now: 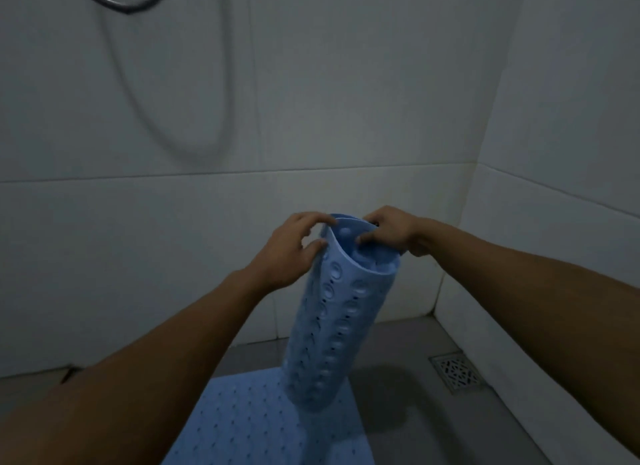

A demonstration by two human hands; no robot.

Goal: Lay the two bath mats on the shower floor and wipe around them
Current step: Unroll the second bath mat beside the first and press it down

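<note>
Overhead, both hands (291, 253) (388, 230) pinch rolled mat (339, 326) top edge.

The rolled mat (332, 329) is pale blue rubber, coiled into a tube with its suction cups and small holes facing outward. I hold it nearly upright, tilted a little, by its top rim, where the loose outer edge curls open; its lower end hangs over the flat mat (249, 426). That one is the same blue, lying spread on the grey shower floor, dotted with rows of holes.
</note>
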